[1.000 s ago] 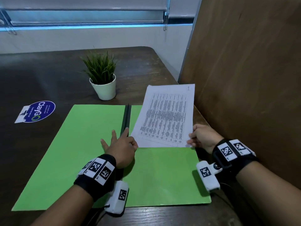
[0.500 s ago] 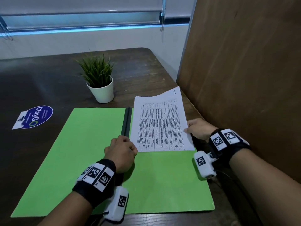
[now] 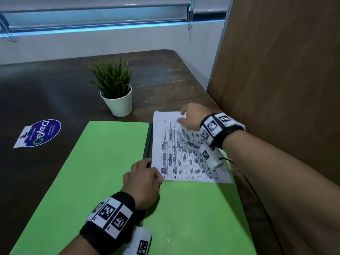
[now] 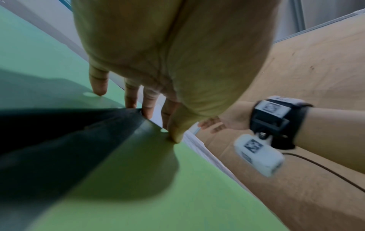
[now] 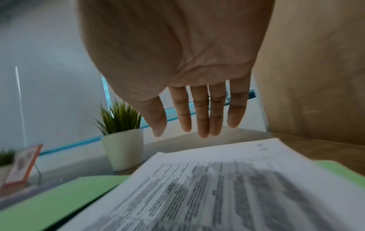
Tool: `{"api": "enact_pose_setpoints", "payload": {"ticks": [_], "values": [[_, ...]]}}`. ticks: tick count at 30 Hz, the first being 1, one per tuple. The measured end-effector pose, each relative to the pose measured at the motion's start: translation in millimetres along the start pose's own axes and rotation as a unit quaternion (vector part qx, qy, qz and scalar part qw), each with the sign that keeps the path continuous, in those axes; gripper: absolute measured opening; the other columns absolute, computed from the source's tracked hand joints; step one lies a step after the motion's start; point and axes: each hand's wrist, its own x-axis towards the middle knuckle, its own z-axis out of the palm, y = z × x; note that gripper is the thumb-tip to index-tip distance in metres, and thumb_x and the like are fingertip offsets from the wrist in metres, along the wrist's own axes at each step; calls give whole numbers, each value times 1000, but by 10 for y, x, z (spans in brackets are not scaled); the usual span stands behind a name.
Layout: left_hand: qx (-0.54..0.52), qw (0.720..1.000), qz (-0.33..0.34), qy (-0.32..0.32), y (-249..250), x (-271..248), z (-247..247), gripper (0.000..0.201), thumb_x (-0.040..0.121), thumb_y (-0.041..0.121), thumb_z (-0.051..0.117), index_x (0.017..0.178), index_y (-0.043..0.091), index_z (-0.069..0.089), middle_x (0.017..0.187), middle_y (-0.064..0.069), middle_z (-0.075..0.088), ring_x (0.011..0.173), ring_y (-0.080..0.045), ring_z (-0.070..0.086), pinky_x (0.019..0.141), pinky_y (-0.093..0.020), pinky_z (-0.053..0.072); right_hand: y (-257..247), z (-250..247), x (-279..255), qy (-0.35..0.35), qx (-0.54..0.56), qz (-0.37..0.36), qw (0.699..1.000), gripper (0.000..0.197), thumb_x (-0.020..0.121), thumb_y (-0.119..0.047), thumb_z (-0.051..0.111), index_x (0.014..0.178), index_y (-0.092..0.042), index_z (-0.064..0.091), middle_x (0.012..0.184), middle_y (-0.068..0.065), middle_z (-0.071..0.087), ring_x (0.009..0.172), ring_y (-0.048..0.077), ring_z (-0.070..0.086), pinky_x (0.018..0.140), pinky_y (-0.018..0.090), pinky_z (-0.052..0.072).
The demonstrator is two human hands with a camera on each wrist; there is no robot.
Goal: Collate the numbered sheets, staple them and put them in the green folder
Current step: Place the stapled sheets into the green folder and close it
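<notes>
The green folder [image 3: 103,162] lies open on the table, its black spine [image 3: 149,142] running up the middle. The stack of printed sheets [image 3: 182,159], numbered 1 at the top corner [image 5: 261,146], lies flat on the folder's right half against the spine. My left hand [image 3: 149,163] rests at the stack's lower left corner. In the left wrist view its fingertips [image 4: 148,114] touch the spine and the paper edge, and the thumb presses on the folder [image 4: 197,195]. My right hand [image 3: 182,115] hovers over the stack's far end, fingers [image 5: 203,118] straight, holding nothing.
A potted plant [image 3: 117,92] stands just beyond the folder. A blue sticker [image 3: 39,133] is on the dark table [image 3: 55,85] to the left. A wooden partition [image 3: 276,80] walls off the right side. A small framed card [image 5: 21,164] stands further left.
The tilted sheets came down flat and square against the spine. My right hand let go of their right edge and moved to the far end. My left hand stayed at the lower left corner.
</notes>
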Motion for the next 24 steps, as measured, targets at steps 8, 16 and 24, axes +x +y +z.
{"api": "enact_pose_setpoints", "payload": {"ticks": [8,16,24], "values": [[-9,1000,9,11,-11,-15,10,25,103,28,42,81,34,53,161,9,22,150,-10,9,117,-43,19,-108,312,733,-56,-23,22,998,52,98,-44,42,139,-13,49,142,13,54,124,35,54,104,44,45],[3,1000,-6,9,11,29,7,19,101,26,46,85,32,56,163,5,20,151,-14,10,118,-44,22,-67,368,675,-84,-77,3,993,28,82,-31,49,86,-9,66,84,9,70,69,25,65,69,35,56],[23,1000,-21,-2,65,28,-15,19,100,26,49,83,31,58,164,2,22,150,-21,16,118,-49,27,-44,336,298,-44,-111,-5,993,22,91,-23,52,79,-8,62,84,11,65,74,31,61,65,30,45]]}}
